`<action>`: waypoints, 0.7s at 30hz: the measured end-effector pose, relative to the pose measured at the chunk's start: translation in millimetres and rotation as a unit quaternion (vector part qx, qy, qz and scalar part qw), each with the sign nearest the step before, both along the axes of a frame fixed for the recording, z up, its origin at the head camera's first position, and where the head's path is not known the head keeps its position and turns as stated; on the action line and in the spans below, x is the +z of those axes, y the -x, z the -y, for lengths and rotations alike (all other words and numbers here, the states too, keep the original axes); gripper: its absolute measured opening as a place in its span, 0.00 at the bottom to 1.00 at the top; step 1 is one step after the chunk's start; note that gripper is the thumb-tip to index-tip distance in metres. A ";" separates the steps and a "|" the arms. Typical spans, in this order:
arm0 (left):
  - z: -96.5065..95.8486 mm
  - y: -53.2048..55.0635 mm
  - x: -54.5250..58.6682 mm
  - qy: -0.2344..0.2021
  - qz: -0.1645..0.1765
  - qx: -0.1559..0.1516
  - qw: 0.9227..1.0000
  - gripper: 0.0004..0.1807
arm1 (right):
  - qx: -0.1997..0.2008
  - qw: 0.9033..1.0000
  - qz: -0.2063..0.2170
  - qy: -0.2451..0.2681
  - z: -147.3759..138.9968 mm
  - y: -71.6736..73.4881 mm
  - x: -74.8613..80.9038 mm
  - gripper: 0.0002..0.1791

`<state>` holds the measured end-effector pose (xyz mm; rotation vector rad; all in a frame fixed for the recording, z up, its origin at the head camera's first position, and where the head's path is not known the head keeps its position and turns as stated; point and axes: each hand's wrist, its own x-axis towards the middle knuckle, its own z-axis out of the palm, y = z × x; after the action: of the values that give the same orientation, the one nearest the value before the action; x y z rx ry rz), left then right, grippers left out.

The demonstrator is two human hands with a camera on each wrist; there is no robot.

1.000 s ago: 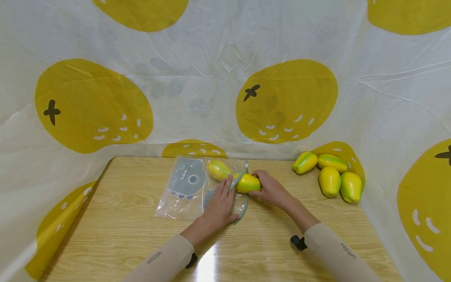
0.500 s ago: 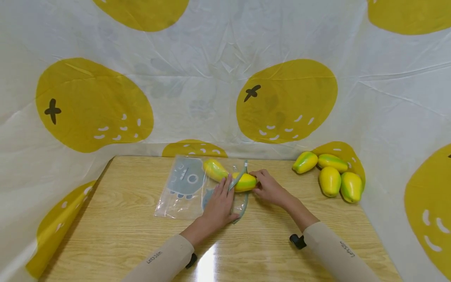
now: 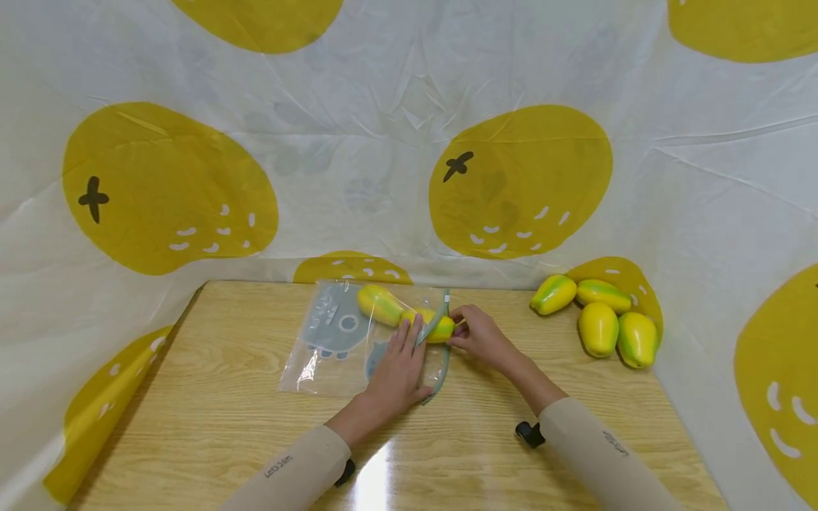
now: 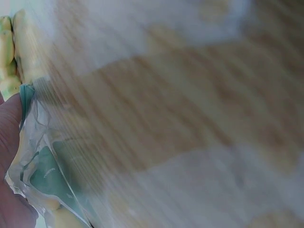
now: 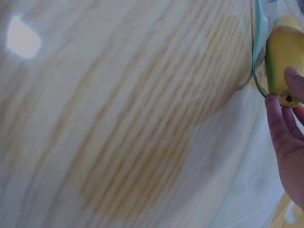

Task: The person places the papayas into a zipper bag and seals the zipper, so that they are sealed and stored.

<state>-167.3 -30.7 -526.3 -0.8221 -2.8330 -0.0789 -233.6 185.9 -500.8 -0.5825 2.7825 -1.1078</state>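
Clear plastic bag (image 3: pixel 326 333) lay on the table (image 3: pixel 255 454), 1 yellow fruit (image 3: pixel 380 305) apparently inside, an outer fruit (image 3: pixel 441 330) partway through its green-edged mouth (image 3: pixel 443 365). In my judgement you did best to steady the film and guide that fruit straight, lest the edge snag. Your left hand (image 3: pixel 396 367) rested straight-fingered on the bag; your right hand (image 3: pixel 482 341) pinched the outer fruit's end, thumb and fingers parted only by its tip.

One of the hands (image 4: pixel 8 137) against a clear, green-edged bag (image 4: pixel 51 173), yellow-green fruits (image 4: pixel 6 50) above (blurry tabletop (image 4: pixel 156 111) alongside)
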 end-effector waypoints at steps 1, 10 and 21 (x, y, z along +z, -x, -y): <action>0.2 0.0 0.2 -0.002 0.001 -0.002 1.000 0.61 | -0.003 1.000 -0.001 0.002 1.4 1.1 -0.3 0.26; 0.6 -0.4 3.2 -0.002 0.016 -0.007 1.000 0.59 | -0.036 0.998 -0.040 -0.015 12.7 10.1 1.2 0.21; 1.0 2.1 1.7 -0.005 0.015 -0.015 1.000 0.53 | -0.084 0.994 -0.049 -0.043 13.6 13.5 -5.8 0.23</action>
<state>-169.3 -31.8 -524.6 -0.8674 -2.8468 -0.1108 -247.0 172.3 -506.7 -0.4111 2.9942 -1.0075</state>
